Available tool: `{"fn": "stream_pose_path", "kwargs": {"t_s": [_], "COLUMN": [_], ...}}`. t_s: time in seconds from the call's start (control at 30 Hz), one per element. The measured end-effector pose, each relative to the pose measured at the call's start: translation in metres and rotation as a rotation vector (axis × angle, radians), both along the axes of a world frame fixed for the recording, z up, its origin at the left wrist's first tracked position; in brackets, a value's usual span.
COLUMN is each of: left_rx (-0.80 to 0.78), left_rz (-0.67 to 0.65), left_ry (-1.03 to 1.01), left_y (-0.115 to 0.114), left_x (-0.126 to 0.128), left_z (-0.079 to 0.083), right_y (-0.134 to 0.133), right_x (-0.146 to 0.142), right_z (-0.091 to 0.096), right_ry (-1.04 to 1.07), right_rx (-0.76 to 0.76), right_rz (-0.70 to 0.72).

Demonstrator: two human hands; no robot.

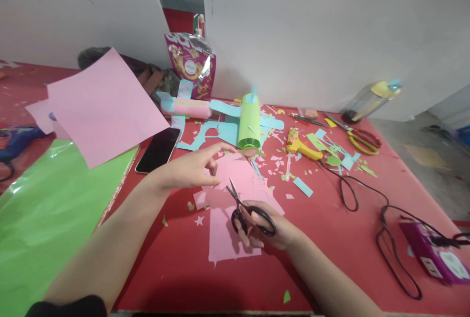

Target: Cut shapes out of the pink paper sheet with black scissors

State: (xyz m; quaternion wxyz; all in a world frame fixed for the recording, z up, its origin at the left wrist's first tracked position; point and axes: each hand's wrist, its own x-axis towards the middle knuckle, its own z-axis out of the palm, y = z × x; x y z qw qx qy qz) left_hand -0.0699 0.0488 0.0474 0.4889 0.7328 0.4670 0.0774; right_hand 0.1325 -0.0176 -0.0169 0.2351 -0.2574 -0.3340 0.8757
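Note:
My right hand (270, 224) has its fingers through the black handles of a small pair of scissors (243, 204). The blades are slightly apart and point up and left, above cut pink paper (223, 236). My left hand (196, 166) is open, thumb and index finger spread over the paper's upper part, and nothing shows between them. Just beyond its index fingertip a small pink disc (250, 151) shows by the lower end of a light green paper cylinder (249, 121). Left of that lies a pink paper cylinder (191, 108) with light blue paper pieces on it.
A phone (157, 150), pink sheets (106, 106) and green wrap (47, 209) lie left. On the right are a yellow glue gun (303, 147), larger scissors (362, 141), a clear bottle (370, 101) and a purple box (433, 253) with cables. A snack bag (193, 65) stands behind.

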Motion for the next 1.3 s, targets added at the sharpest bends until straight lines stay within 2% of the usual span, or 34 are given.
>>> {"fn": "stream_pose_path", "kwargs": {"t_s": [0.1,0.2,0.5,0.73,1.0,1.3], "left_rx": [0.014,0.036,-0.008,-0.036,-0.132,-0.206], "left_rz": [0.042,0.068,-0.042,-0.074,-0.141,-0.152], "left_ry": [0.019,0.039,-0.009,-0.016,-0.172,-0.115], "left_y": [0.0,0.0,-0.004,-0.004,-0.005,-0.007], "left_x": [0.001,0.001,0.005,0.006,0.009,0.011], "left_z": [-0.001,0.0,0.002,-0.001,-0.001,-0.003], "right_y": [0.001,0.001,0.007,0.01,0.011,0.01], "right_x": [0.002,0.003,0.011,0.016,0.016,0.016], "right_z": [-0.002,-0.002,0.009,0.012,0.011,0.01], "right_ry": [0.106,0.12,-0.046,-0.169,-0.187,-0.283], "right_rx": [-0.109,-0.142,0.001,0.119,0.178,0.202], "right_rz": [0.031,0.039,0.097,0.084,0.114,0.114]}}
